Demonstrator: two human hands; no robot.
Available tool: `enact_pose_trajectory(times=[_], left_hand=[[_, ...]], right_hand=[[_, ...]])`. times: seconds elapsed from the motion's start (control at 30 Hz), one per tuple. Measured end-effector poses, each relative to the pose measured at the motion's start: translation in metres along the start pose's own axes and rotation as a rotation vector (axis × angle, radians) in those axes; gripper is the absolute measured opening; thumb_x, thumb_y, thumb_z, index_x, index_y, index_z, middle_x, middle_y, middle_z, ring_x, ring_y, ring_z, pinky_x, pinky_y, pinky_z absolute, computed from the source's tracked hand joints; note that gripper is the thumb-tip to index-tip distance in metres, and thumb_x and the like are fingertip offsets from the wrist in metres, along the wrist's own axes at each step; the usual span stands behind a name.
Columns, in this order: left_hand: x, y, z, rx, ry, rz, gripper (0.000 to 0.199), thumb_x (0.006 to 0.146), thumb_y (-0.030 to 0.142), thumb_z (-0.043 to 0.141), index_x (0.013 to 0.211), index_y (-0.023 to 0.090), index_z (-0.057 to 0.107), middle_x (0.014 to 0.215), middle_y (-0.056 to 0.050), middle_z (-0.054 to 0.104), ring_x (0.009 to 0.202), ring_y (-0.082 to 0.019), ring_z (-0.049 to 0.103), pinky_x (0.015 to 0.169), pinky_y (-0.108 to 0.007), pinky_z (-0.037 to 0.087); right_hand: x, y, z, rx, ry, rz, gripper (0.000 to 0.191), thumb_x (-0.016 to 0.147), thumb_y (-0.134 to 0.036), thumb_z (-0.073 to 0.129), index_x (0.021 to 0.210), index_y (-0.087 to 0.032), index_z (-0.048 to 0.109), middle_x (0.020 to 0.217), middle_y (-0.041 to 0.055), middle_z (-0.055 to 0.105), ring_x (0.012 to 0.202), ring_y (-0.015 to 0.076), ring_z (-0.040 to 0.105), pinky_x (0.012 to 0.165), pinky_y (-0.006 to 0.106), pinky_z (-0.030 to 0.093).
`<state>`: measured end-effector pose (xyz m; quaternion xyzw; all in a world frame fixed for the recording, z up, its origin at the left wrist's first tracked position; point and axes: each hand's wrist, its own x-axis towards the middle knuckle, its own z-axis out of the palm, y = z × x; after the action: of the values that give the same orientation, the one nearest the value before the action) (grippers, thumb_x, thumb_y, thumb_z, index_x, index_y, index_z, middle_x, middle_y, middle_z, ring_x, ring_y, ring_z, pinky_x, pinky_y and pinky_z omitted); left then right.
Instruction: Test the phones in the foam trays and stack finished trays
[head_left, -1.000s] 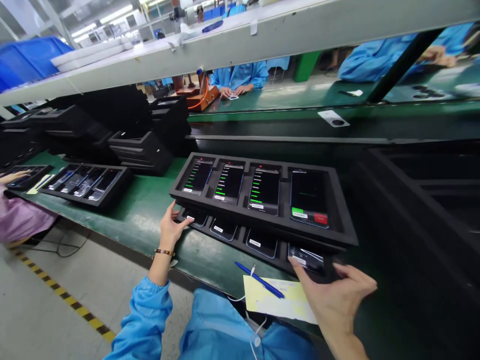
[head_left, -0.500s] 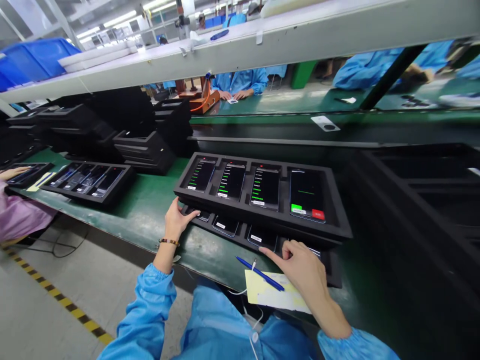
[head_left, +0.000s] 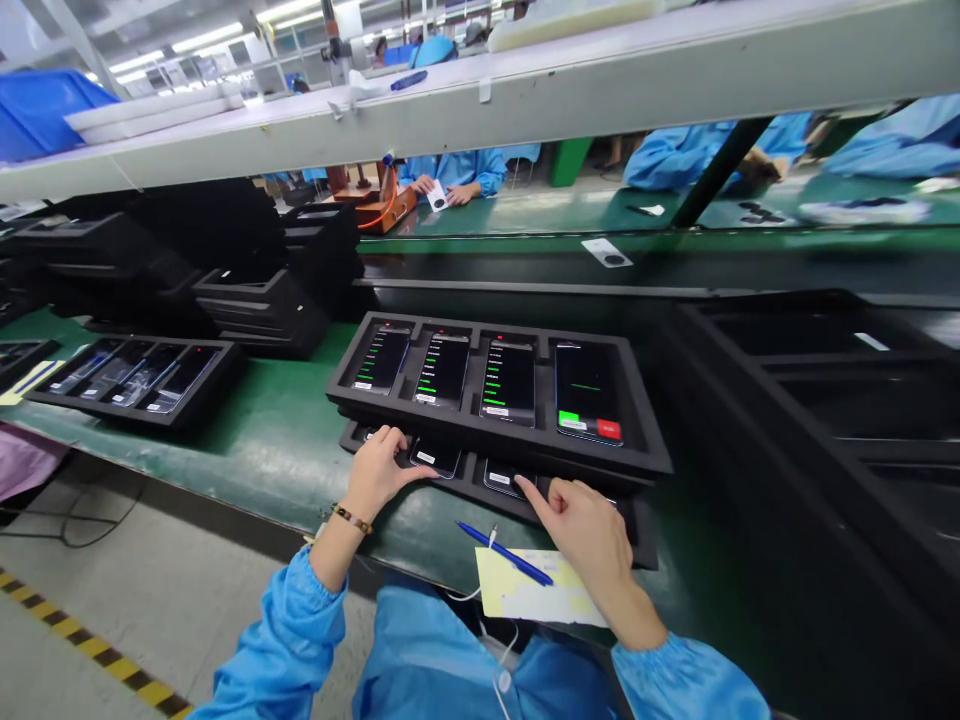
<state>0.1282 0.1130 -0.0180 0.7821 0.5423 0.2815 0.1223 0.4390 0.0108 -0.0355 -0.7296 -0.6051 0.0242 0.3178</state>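
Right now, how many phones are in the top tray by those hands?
4, each in its own slot: leftmost phone, second phone, third phone, rightmost phone. None there looks hidden.

Bench [head_left: 285, 400] layout: upper tray [head_left: 495, 437] in the middle, phones [head_left: 508, 375] in its slots, over a lower tray [head_left: 643, 535] whose near edge juts out. Left hand [head_left: 379, 470] at its left part, right hand [head_left: 589, 520] right. Pen [head_left: 506, 553] partly on sheet [head_left: 525, 595], in front. Side tray [head_left: 105, 408] left, tray stack [head_left: 259, 310] behind it; tray pile [head_left: 750, 420] right.
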Motion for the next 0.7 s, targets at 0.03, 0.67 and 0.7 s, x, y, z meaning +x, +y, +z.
enact_pose_trajectory(times=[0.03,0.67,0.7], left_hand=[[0.003,0.001,0.002,0.026,0.016,-0.022,0.057,0.073,0.061,0.099,0.083,0.025,0.056,0.085,0.001,0.064,0.074,-0.020,0.065,0.066,-0.032,0.046],[-0.016,-0.059,-0.047,-0.277,0.384,-0.118,0.042,0.086,0.057,0.087,0.107,0.025,0.073,0.118,-0.011,0.070,0.120,-0.032,0.064,0.111,-0.048,0.048],[-0.010,-0.069,-0.052,-0.374,0.492,-0.243,0.048,0.084,0.060,0.087,0.112,0.024,0.072,0.122,-0.012,0.069,0.124,-0.032,0.062,0.115,-0.048,0.045]], right_hand=[[0.000,0.000,0.001,-0.001,0.013,-0.015,0.083,0.096,-0.098,0.028,0.058,-0.024,0.031,0.057,-0.0005,0.040,0.054,0.0165,0.039,0.058,0.032,0.025],[-0.018,0.017,-0.007,0.124,0.200,-0.473,0.037,0.101,-0.049,0.077,0.086,-0.024,0.055,0.083,0.0015,0.059,0.078,0.0206,0.057,0.072,0.034,0.045],[-0.019,0.020,-0.007,0.135,0.278,-0.454,0.034,0.101,-0.046,0.078,0.087,-0.024,0.056,0.085,0.0025,0.060,0.081,0.0218,0.058,0.075,0.035,0.046]])
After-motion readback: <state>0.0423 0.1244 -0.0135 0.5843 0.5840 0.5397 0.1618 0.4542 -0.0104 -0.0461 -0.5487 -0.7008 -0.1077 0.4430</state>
